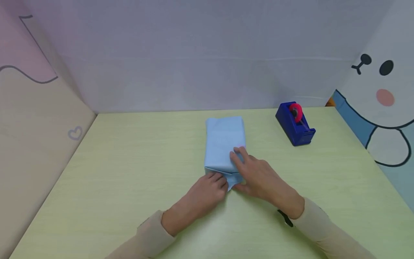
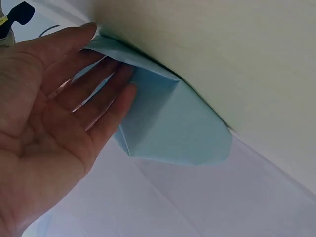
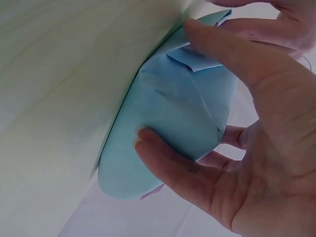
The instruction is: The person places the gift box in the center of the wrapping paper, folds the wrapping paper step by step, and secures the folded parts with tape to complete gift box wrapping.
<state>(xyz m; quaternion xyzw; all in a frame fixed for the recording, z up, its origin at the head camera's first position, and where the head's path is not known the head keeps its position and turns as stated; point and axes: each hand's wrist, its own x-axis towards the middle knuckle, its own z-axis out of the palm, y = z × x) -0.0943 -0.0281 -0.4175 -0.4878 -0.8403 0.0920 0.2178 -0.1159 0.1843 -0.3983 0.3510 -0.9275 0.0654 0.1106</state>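
A package wrapped in light blue paper point(image 1: 225, 140) lies on the table, its near end showing a folded flap point(image 1: 233, 179). At that near end, my left hand point(image 1: 207, 192) touches the folds with slightly bent fingers; in the left wrist view these fingers point(image 2: 116, 106) reach against the end of the paper. My right hand point(image 1: 258, 176) spans the package's near right corner. Its thumb touches the low flap, while its other fingers, spread apart, rest on the side and top. In the right wrist view, the blue paper point(image 3: 163, 108) is creased near the thumb.
A blue tape dispenser point(image 1: 295, 124) with a red-cored roll stands at the back right of the pale wooden table point(image 1: 145, 151). Behind the table rises a plain light backdrop point(image 1: 194, 54), with cartoon-printed panels point(image 1: 388, 108) at the sides.
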